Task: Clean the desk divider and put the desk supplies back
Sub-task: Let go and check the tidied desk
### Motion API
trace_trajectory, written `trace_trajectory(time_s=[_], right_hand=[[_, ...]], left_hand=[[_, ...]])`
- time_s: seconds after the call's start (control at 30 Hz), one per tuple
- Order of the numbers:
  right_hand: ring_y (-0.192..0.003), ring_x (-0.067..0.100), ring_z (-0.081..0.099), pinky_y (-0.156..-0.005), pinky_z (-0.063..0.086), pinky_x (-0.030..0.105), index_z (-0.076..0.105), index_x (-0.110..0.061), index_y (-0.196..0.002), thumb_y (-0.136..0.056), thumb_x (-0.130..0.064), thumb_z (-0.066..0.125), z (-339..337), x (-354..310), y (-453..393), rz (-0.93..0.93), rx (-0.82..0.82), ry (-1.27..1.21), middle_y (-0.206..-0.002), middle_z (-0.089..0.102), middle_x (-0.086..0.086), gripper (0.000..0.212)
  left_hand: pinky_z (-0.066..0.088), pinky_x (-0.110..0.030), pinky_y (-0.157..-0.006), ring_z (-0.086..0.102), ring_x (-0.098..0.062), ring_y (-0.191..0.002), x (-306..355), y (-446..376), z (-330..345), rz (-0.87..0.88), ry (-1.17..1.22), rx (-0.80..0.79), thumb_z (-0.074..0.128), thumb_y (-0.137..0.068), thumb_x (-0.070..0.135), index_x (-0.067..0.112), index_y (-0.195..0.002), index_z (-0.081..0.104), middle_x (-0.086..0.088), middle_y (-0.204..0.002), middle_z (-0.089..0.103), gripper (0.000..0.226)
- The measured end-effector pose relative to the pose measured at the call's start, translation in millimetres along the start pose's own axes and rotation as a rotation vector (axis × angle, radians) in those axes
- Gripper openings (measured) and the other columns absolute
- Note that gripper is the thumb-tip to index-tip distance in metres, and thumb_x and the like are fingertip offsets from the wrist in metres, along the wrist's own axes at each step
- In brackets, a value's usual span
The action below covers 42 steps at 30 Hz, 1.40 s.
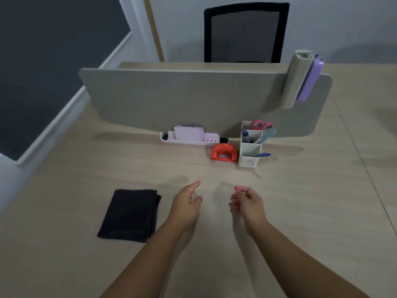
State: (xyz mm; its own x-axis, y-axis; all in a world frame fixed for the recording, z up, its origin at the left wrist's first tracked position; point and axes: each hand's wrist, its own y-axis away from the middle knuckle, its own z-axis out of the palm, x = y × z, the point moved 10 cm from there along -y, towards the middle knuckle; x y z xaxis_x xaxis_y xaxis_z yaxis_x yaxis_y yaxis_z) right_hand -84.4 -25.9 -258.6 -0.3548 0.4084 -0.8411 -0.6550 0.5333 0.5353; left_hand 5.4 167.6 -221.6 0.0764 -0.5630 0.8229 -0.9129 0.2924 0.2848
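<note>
The wide grey felt desk divider [182, 97] is standing upright across the pale wooden desk [300, 201], with the white-and-lilac tray [189, 138], red hole punch [223, 153] and white pen holder [250, 147] sitting just in front of its base. You are holding your left hand [187, 201] and right hand [247, 201] apart, loosely curled and gripping nothing. The folded black cloth [130, 215] is lying untouched beside your left hand, so wiping looks not yet begun, or already finished; I cannot tell which.

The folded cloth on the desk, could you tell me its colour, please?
Black cloth, seen in the head view.
</note>
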Motion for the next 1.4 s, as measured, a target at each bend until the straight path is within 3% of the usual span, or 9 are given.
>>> trace_trajectory(time_s=[0.13, 0.27, 0.37, 0.5, 0.6, 0.73, 0.93, 1.2, 1.4], right_hand=[[-0.056, 0.014, 0.054, -0.047, 0.045, 0.014, 0.064, -0.007, -0.093, -0.088, 0.000, 0.058, 49, 38, 21, 0.066, -0.255, 0.265, -0.070, 0.061, 0.009, 0.011], [-0.063, 0.016, 0.059, -0.068, 0.052, 0.034, 0.068, -0.019, -0.087, -0.086, -0.012, 0.062, 86, 65, 36, 0.004, -0.370, 0.577, -0.072, 0.066, 0.005, 0.009], [-0.068, 0.016, 0.064, -0.072, 0.051, 0.029, 0.069, -0.021, -0.098, -0.088, -0.018, 0.059, 115, 68, 51, -0.074, -0.418, 0.754, -0.085, 0.072, 0.004, 0.015], [-0.097, 0.015, 0.065, -0.082, 0.043, 0.017, 0.068, -0.020, -0.113, -0.089, -0.027, 0.061, 159, 79, 71, -0.143, -0.487, 0.969, -0.107, 0.071, 0.000, 0.026], [-0.100, 0.017, 0.063, -0.079, 0.041, 0.018, 0.069, -0.016, -0.110, -0.086, -0.031, 0.064, 192, 88, 85, -0.170, -0.458, 1.028, -0.105, 0.070, 0.002, 0.029], [-0.093, 0.019, 0.066, -0.075, 0.044, 0.021, 0.071, -0.016, -0.095, -0.082, -0.031, 0.069, 207, 94, 89, -0.135, -0.277, 0.970, -0.095, 0.072, 0.003, 0.020], [-0.074, 0.017, 0.062, -0.062, 0.045, 0.026, 0.061, -0.020, -0.066, -0.077, -0.041, 0.071, 204, 95, 86, -0.022, -0.108, 0.924, -0.072, 0.065, -0.002, 0.025], [-0.076, 0.017, 0.065, -0.075, 0.055, 0.034, 0.064, -0.022, -0.066, -0.073, -0.036, 0.073, 205, 101, 94, 0.040, -0.085, 0.949, -0.074, 0.068, -0.002, 0.018], [-0.077, 0.014, 0.064, -0.073, 0.052, 0.029, 0.066, -0.023, -0.070, -0.075, -0.044, 0.071, 203, 108, 102, -0.011, -0.103, 1.086, -0.076, 0.069, -0.007, 0.021]], left_hand=[[0.032, -0.015, -0.099, 0.047, -0.011, -0.127, -42, 37, -40, -0.022, -0.137, 0.063, 0.053, -0.092, 0.010, 0.020, -0.139, 0.048, 0.000, -0.143, 0.048, 0.048], [0.030, -0.018, -0.103, 0.047, -0.016, -0.129, -74, 62, -80, -0.021, -0.229, 0.153, 0.053, -0.093, 0.011, 0.014, -0.138, 0.049, -0.003, -0.141, 0.050, 0.045], [0.026, -0.029, -0.114, 0.035, -0.021, -0.138, -99, 69, -106, -0.012, -0.366, 0.188, 0.052, -0.095, 0.019, 0.018, -0.139, 0.048, -0.001, -0.147, 0.045, 0.044], [0.022, -0.037, -0.118, 0.021, -0.023, -0.145, -137, 69, -145, -0.033, -0.634, 0.217, 0.037, -0.100, 0.042, 0.025, -0.142, 0.045, 0.007, -0.155, 0.031, 0.046], [0.037, -0.042, -0.109, 0.041, -0.033, -0.135, -150, 68, -165, 0.046, -0.781, 0.156, 0.034, -0.092, 0.051, 0.028, -0.128, 0.061, 0.000, -0.144, 0.050, 0.051], [0.050, -0.042, -0.096, 0.060, -0.034, -0.115, -165, 66, -181, 0.175, -0.734, 0.101, 0.063, -0.082, 0.039, 0.028, -0.111, 0.072, -0.003, -0.124, 0.066, 0.033], [0.053, -0.031, -0.088, 0.065, -0.022, -0.099, -155, 58, -189, 0.333, -0.672, 0.062, 0.077, -0.076, 0.030, 0.025, -0.097, 0.077, 0.002, -0.112, 0.071, 0.022], [0.050, -0.029, -0.089, 0.061, -0.015, -0.100, -154, 55, -193, 0.435, -0.606, 0.029, 0.070, -0.081, 0.028, 0.027, -0.091, 0.075, 0.010, -0.104, 0.071, 0.011], [0.046, -0.017, -0.082, 0.060, -0.009, -0.095, -167, 68, -195, 0.441, -0.605, 0.056, 0.074, -0.080, 0.025, 0.027, -0.091, 0.075, 0.011, -0.103, 0.070, 0.011]])
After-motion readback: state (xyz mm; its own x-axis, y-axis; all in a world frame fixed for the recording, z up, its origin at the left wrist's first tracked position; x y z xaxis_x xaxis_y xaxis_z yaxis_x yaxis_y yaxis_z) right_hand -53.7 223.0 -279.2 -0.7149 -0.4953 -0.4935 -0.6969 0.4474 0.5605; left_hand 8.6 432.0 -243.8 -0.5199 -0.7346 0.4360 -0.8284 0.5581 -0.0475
